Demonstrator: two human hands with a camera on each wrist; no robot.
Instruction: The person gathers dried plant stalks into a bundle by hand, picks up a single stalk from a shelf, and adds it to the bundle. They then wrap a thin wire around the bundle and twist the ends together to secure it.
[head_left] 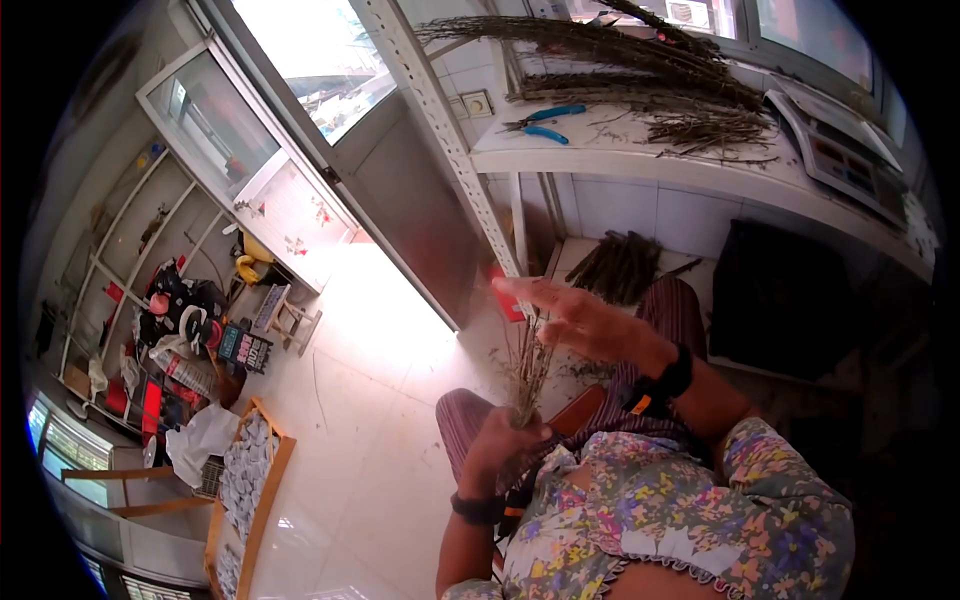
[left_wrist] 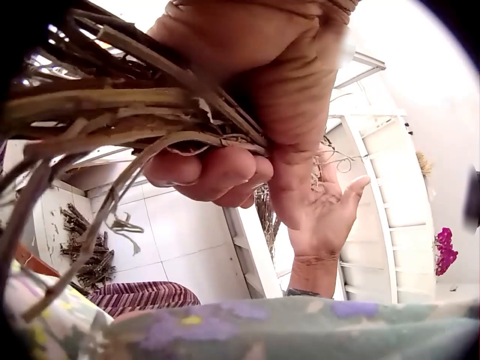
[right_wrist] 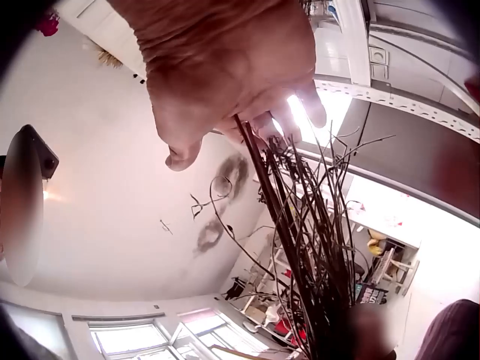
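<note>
The left hand (head_left: 507, 446) gripped a bundle of dry stems (head_left: 528, 375) by its near end; the right hand (head_left: 590, 320) was open at the far tips. Farther off, blue-handled pliers (head_left: 546, 126) lay on a shelf (head_left: 600, 162), left of loose twigs (head_left: 710, 130).

The left hand (head_left: 503, 450) grips a twig bundle (head_left: 529, 375) near the right hand (head_left: 590, 322), and seemingly pliers (head_left: 556, 111) lie on a shelf (head_left: 560, 160).

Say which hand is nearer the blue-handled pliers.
Right. The right hand is open by the twigs' upper ends, below the shelf holding the pliers; the left hand grips the twigs lower down, farther away.
</note>
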